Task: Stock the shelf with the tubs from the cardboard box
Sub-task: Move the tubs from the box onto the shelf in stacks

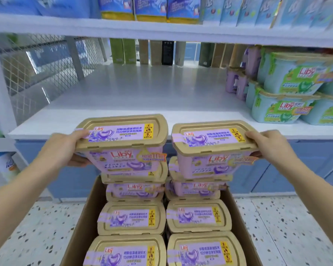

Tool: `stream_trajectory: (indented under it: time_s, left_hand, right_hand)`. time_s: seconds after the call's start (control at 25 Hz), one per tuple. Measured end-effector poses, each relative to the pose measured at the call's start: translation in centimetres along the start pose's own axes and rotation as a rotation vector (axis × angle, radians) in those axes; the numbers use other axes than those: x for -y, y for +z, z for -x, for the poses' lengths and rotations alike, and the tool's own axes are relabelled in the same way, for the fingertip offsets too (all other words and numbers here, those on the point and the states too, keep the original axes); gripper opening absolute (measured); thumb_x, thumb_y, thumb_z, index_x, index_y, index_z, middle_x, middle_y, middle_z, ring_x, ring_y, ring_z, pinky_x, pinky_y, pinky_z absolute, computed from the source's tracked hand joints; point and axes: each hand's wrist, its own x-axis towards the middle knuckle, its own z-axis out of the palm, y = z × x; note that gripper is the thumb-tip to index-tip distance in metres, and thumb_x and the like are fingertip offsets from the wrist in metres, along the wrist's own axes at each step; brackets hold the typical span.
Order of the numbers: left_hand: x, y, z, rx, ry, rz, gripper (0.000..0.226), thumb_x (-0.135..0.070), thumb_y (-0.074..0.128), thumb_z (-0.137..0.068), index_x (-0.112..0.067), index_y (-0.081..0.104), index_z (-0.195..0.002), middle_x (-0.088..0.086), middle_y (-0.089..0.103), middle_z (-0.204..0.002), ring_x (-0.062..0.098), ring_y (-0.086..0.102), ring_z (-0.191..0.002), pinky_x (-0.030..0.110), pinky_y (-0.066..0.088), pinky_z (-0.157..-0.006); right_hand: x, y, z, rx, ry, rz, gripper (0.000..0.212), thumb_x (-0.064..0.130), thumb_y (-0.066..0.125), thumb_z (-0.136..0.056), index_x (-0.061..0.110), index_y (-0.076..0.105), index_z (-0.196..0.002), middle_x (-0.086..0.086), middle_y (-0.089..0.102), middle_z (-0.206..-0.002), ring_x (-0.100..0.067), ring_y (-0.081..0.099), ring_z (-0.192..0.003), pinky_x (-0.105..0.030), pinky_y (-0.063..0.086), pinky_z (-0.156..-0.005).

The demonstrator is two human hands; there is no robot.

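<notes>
My left hand [63, 148] grips the left end of a purple Liby tub with a tan lid [123, 143]. My right hand [271, 144] grips the right end of a second purple tub [213, 150]. Both tubs are held side by side above the open cardboard box [81, 233], just below the front edge of the white shelf [142, 96]. Several more purple tubs [133, 217] sit stacked in the box beneath them.
Green Liby tubs [292, 89] are stacked at the shelf's right end, with purple tubs [236, 83] behind them. A wire mesh panel [42, 70] closes the shelf's left side. Boxes stand along the back. An upper shelf [161, 29] carries blue packages. Speckled floor surrounds the box.
</notes>
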Motion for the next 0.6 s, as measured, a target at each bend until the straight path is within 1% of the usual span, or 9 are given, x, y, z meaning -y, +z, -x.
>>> stream_trajectory:
  time_s: [0.08, 0.12, 0.16, 0.2, 0.24, 0.32, 0.44, 0.48, 0.6]
  left_hand:
    - [-2.4, 0.0, -2.0, -0.01, 0.027, -0.004, 0.018, -0.026, 0.057, -0.084, -0.01, 0.059, -0.077, 0.009, 0.064, -0.043, 0.02, 0.06, -0.032, 0.025, 0.049, -0.032]
    - [-3.4, 0.2, -3.0, 0.003, 0.03, -0.018, 0.02, -0.028, 0.056, -0.084, -0.009, 0.059, -0.08, 0.009, 0.065, -0.044, 0.022, 0.062, -0.034, 0.025, 0.05, -0.033]
    - [-4.2, 0.4, -4.0, 0.022, 0.029, -0.027, 0.023, -0.031, 0.055, -0.084, -0.008, 0.06, -0.082, 0.007, 0.065, -0.044, 0.023, 0.063, -0.036, 0.026, 0.051, -0.034]
    - [-4.8, 0.8, -4.9, 0.037, 0.023, -0.032, 0.026, -0.032, 0.055, -0.084, -0.007, 0.06, -0.084, 0.006, 0.065, -0.043, 0.023, 0.063, -0.036, 0.027, 0.051, -0.035]
    - [-5.3, 1.1, -5.8, 0.046, 0.018, -0.031, 0.028, -0.033, 0.054, -0.084, -0.006, 0.06, -0.083, 0.007, 0.065, -0.042, 0.023, 0.063, -0.036, 0.027, 0.052, -0.036]
    - [-6.0, 2.0, -7.4, 0.048, 0.013, -0.03, 0.031, -0.033, 0.054, -0.084, -0.003, 0.061, -0.084, 0.009, 0.065, -0.044, 0.026, 0.063, -0.038, 0.03, 0.054, -0.042]
    - [-7.0, 3.2, -9.6, 0.007, 0.039, -0.045, 0.039, -0.034, 0.056, -0.083, 0.002, 0.063, -0.097, 0.019, 0.067, -0.067, 0.033, 0.064, -0.056, 0.038, 0.056, -0.061]
    - [-7.2, 3.4, -10.4, -0.003, 0.046, -0.049, 0.042, -0.034, 0.057, -0.082, 0.004, 0.062, -0.099, 0.021, 0.066, -0.072, 0.033, 0.064, -0.059, 0.039, 0.055, -0.063]
    - [-7.2, 4.0, -12.3, 0.007, 0.031, -0.07, 0.045, -0.035, 0.058, -0.081, 0.005, 0.062, -0.102, 0.022, 0.066, -0.073, 0.032, 0.065, -0.059, 0.036, 0.055, -0.06]
  right_hand:
    - [2.0, -0.4, -2.6, 0.002, 0.0, -0.045, 0.044, 0.034, 0.056, -0.081, -0.003, 0.056, -0.057, -0.02, 0.065, -0.053, -0.021, 0.069, -0.052, -0.025, 0.056, -0.057]
    - [2.9, -0.5, -3.8, 0.005, -0.004, -0.06, 0.042, 0.04, 0.057, -0.075, 0.003, 0.054, -0.055, -0.021, 0.065, -0.056, -0.021, 0.069, -0.051, -0.026, 0.057, -0.059]
    - [3.7, -0.3, -5.0, -0.009, -0.015, -0.07, 0.042, 0.046, 0.057, -0.067, 0.006, 0.053, -0.055, -0.027, 0.067, -0.065, -0.029, 0.07, -0.059, -0.037, 0.059, -0.069]
    - [4.3, -0.1, -6.3, -0.032, -0.016, -0.07, 0.043, 0.049, 0.057, -0.062, 0.007, 0.054, -0.056, -0.032, 0.067, -0.076, -0.037, 0.07, -0.068, -0.05, 0.056, -0.075]
    - [4.9, 0.2, -7.4, -0.046, -0.03, -0.065, 0.041, 0.048, 0.057, -0.064, 0.007, 0.054, -0.058, -0.033, 0.067, -0.083, -0.042, 0.068, -0.073, -0.057, 0.054, -0.077]
    - [5.9, 0.9, -9.5, -0.069, -0.058, -0.032, 0.039, 0.043, 0.057, -0.073, 0.006, 0.054, -0.06, -0.033, 0.067, -0.088, -0.043, 0.067, -0.078, -0.057, 0.054, -0.077]
    - [6.5, 2.1, -12.1, -0.082, -0.045, -0.022, 0.051, 0.05, 0.054, -0.067, -0.001, 0.062, -0.068, -0.031, 0.068, -0.086, -0.043, 0.066, -0.081, -0.055, 0.055, -0.077]
    - [6.4, 2.6, -12.8, -0.071, -0.045, -0.025, 0.055, 0.05, 0.054, -0.067, -0.003, 0.064, -0.072, -0.031, 0.068, -0.086, -0.044, 0.066, -0.081, -0.055, 0.054, -0.077]
    - [5.9, 4.2, -14.3, -0.052, -0.018, -0.024, 0.055, 0.049, 0.054, -0.069, -0.004, 0.066, -0.081, -0.029, 0.069, -0.087, -0.042, 0.067, -0.08, -0.054, 0.056, -0.076]
